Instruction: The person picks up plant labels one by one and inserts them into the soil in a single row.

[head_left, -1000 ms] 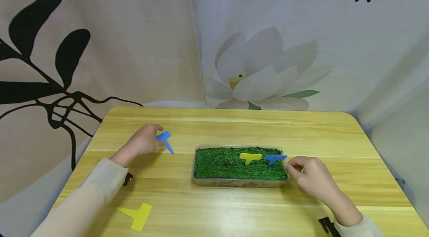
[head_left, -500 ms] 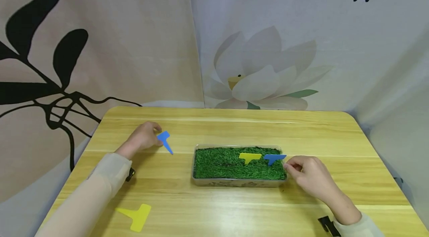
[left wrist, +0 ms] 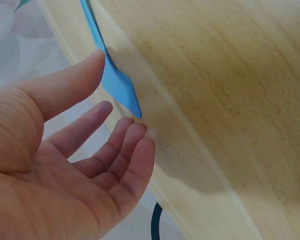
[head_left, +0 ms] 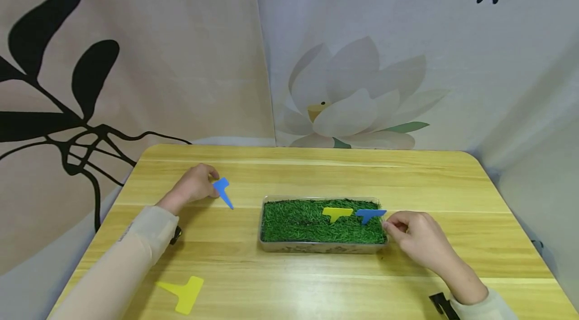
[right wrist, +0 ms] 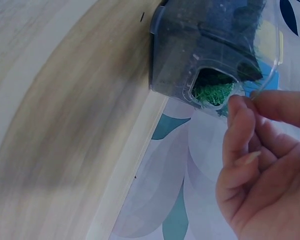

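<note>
My left hand [head_left: 193, 183] is at the table's left back, beside a blue T-shaped plant label [head_left: 221, 186] lying on the wood. In the left wrist view the thumb overlaps the label's stem side, and a gap shows between thumb and loosely bent fingers. With thumb and forefinger, my right hand [head_left: 420, 237] pinches the right end rim of a clear plastic box [right wrist: 172, 65]. Green artificial grass [head_left: 289, 222] fills that box. A yellow plant label [head_left: 338, 213] and another blue plant label [head_left: 371, 214] stand upright in the grass, heads up, towards its right end.
Another yellow plant label [head_left: 185, 294] lies flat near the front left of the wooden table [head_left: 271, 290], close to the left sleeve. Behind the table's back edge hangs a curtain [head_left: 217, 59] printed with leaves and a lotus.
My left hand has shifted slightly away and back beside the blue plant label, which stays put. The right hand keeps its grip on the box rim.
</note>
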A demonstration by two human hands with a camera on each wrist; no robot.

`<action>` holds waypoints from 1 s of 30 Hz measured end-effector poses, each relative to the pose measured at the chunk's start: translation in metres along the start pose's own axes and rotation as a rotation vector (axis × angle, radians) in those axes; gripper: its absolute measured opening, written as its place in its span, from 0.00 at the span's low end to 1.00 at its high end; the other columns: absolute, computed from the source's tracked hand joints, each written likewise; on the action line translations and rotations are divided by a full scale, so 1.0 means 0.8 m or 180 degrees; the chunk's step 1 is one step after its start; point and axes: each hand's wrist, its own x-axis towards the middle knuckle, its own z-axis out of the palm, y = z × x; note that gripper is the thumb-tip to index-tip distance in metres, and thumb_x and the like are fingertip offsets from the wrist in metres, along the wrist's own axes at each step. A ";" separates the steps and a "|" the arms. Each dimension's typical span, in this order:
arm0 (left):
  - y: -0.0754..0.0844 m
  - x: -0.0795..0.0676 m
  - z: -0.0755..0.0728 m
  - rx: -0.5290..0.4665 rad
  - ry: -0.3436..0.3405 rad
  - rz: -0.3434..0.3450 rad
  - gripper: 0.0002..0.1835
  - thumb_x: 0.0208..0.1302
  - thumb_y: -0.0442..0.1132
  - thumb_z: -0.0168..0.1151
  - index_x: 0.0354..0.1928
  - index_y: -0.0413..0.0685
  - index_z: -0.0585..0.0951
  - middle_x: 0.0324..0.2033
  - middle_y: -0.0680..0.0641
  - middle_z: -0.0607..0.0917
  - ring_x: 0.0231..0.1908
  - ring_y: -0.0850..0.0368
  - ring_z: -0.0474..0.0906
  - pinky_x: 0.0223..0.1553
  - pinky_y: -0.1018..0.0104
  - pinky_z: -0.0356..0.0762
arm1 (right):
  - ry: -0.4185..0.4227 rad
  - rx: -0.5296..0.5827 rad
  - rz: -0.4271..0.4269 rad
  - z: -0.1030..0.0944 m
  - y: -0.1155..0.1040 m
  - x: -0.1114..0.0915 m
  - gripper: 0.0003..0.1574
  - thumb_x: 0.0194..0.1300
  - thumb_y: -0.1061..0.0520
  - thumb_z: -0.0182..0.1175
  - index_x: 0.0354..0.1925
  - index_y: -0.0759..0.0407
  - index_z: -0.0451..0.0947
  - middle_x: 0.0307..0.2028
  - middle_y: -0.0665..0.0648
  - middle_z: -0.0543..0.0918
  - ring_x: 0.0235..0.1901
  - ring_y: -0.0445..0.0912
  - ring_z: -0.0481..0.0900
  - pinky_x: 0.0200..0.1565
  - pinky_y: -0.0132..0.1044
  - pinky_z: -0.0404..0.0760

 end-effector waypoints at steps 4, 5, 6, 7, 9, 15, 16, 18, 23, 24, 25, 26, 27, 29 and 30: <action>-0.001 0.001 0.004 0.0022 0.0007 -0.0032 0.28 0.61 0.31 0.75 0.62 0.32 0.78 0.58 0.28 0.79 0.48 0.41 0.78 0.50 0.47 0.79 | 0.0003 0.0020 -0.0004 0.000 -0.001 0.000 0.19 0.71 0.59 0.68 0.23 0.43 0.79 0.18 0.39 0.73 0.16 0.36 0.65 0.23 0.34 0.66; -0.001 0.001 0.004 0.0021 0.0005 -0.0043 0.28 0.61 0.30 0.75 0.62 0.32 0.77 0.57 0.28 0.80 0.47 0.41 0.78 0.49 0.48 0.80 | 0.0002 0.0028 -0.0005 0.000 -0.001 0.000 0.19 0.71 0.59 0.68 0.24 0.43 0.80 0.18 0.39 0.73 0.17 0.36 0.65 0.24 0.34 0.66; -0.001 0.001 0.005 0.0016 0.0006 -0.0051 0.27 0.61 0.30 0.75 0.62 0.32 0.78 0.57 0.29 0.80 0.47 0.41 0.78 0.48 0.49 0.79 | -0.0002 0.0036 -0.0008 -0.001 -0.001 0.000 0.18 0.71 0.59 0.67 0.24 0.43 0.80 0.18 0.39 0.73 0.17 0.36 0.66 0.24 0.34 0.66; 0.000 0.001 0.005 0.0010 0.0006 -0.0055 0.26 0.62 0.29 0.74 0.61 0.32 0.77 0.55 0.30 0.80 0.45 0.42 0.78 0.47 0.51 0.79 | -0.0002 0.0037 -0.0017 -0.001 0.000 0.000 0.18 0.71 0.59 0.67 0.24 0.44 0.80 0.18 0.40 0.73 0.17 0.36 0.65 0.24 0.34 0.66; 0.000 0.001 0.006 -0.0010 -0.0002 -0.0062 0.26 0.62 0.28 0.73 0.61 0.32 0.77 0.52 0.32 0.81 0.43 0.43 0.77 0.44 0.55 0.78 | 0.0001 0.0025 -0.0013 0.000 0.000 0.000 0.18 0.71 0.59 0.67 0.24 0.43 0.80 0.18 0.40 0.73 0.17 0.36 0.65 0.24 0.34 0.66; 0.002 0.000 0.004 -0.0076 -0.0047 -0.0078 0.22 0.62 0.25 0.72 0.56 0.31 0.77 0.44 0.37 0.80 0.38 0.46 0.75 0.38 0.59 0.75 | 0.0011 0.0005 -0.0001 0.001 0.003 -0.001 0.19 0.70 0.60 0.68 0.23 0.43 0.79 0.18 0.39 0.73 0.17 0.36 0.66 0.25 0.34 0.67; 0.002 0.000 0.004 -0.0082 -0.0056 -0.0080 0.21 0.62 0.25 0.72 0.56 0.31 0.77 0.44 0.37 0.80 0.38 0.46 0.75 0.38 0.59 0.75 | 0.0013 0.0008 0.0004 0.001 0.003 -0.001 0.19 0.70 0.60 0.68 0.23 0.43 0.79 0.18 0.39 0.73 0.17 0.36 0.66 0.25 0.34 0.67; 0.003 0.001 0.004 -0.0090 -0.0067 -0.0091 0.21 0.62 0.25 0.72 0.55 0.32 0.77 0.45 0.37 0.81 0.40 0.46 0.75 0.39 0.59 0.75 | 0.0018 0.0023 0.0004 0.000 0.002 -0.001 0.18 0.70 0.60 0.68 0.24 0.43 0.80 0.18 0.39 0.74 0.17 0.36 0.66 0.25 0.34 0.67; 0.004 0.003 0.002 -0.0082 -0.0095 -0.0142 0.18 0.61 0.24 0.72 0.51 0.32 0.77 0.47 0.36 0.81 0.42 0.44 0.75 0.42 0.57 0.76 | 0.0012 0.0059 0.0013 -0.001 0.000 -0.001 0.16 0.72 0.58 0.68 0.25 0.44 0.81 0.19 0.40 0.74 0.18 0.36 0.66 0.25 0.34 0.66; 0.005 0.003 0.002 -0.0076 -0.0100 -0.0147 0.18 0.61 0.24 0.72 0.51 0.32 0.77 0.47 0.35 0.81 0.42 0.44 0.75 0.42 0.57 0.76 | 0.0006 0.0061 0.0029 -0.002 0.000 -0.001 0.17 0.72 0.58 0.68 0.25 0.44 0.81 0.19 0.40 0.74 0.18 0.36 0.66 0.25 0.34 0.66; 0.006 0.004 0.002 -0.0068 -0.0111 -0.0160 0.17 0.62 0.24 0.72 0.50 0.32 0.77 0.47 0.35 0.81 0.42 0.44 0.75 0.41 0.58 0.76 | -0.0002 0.0068 0.0040 -0.002 0.000 -0.001 0.17 0.72 0.57 0.68 0.25 0.44 0.81 0.19 0.40 0.74 0.18 0.36 0.66 0.25 0.34 0.66; 0.006 0.005 0.002 -0.0068 -0.0118 -0.0166 0.17 0.62 0.24 0.71 0.49 0.33 0.77 0.47 0.35 0.81 0.41 0.44 0.75 0.41 0.58 0.76 | -0.0009 0.0075 0.0052 -0.002 0.000 -0.001 0.17 0.72 0.57 0.68 0.25 0.44 0.81 0.19 0.40 0.74 0.18 0.36 0.66 0.25 0.34 0.66; 0.007 0.005 0.003 -0.0074 -0.0126 -0.0181 0.16 0.62 0.24 0.71 0.49 0.33 0.77 0.47 0.35 0.81 0.41 0.45 0.75 0.41 0.59 0.76 | -0.0018 0.0079 0.0064 -0.002 -0.001 -0.001 0.17 0.72 0.57 0.68 0.25 0.44 0.81 0.19 0.40 0.73 0.18 0.36 0.66 0.25 0.34 0.66; 0.006 0.006 0.002 -0.0082 -0.0152 -0.0197 0.15 0.63 0.24 0.71 0.48 0.34 0.76 0.47 0.36 0.81 0.40 0.45 0.74 0.40 0.59 0.75 | -0.0023 0.0076 0.0078 -0.002 -0.001 -0.001 0.16 0.72 0.57 0.68 0.25 0.45 0.81 0.19 0.40 0.73 0.18 0.36 0.66 0.25 0.34 0.66; 0.006 0.007 0.002 -0.0085 -0.0159 -0.0206 0.15 0.63 0.24 0.71 0.48 0.34 0.76 0.46 0.36 0.81 0.40 0.45 0.74 0.39 0.60 0.74 | -0.0024 0.0075 0.0080 -0.002 -0.001 -0.001 0.16 0.72 0.57 0.68 0.25 0.45 0.82 0.19 0.40 0.73 0.18 0.36 0.66 0.25 0.34 0.66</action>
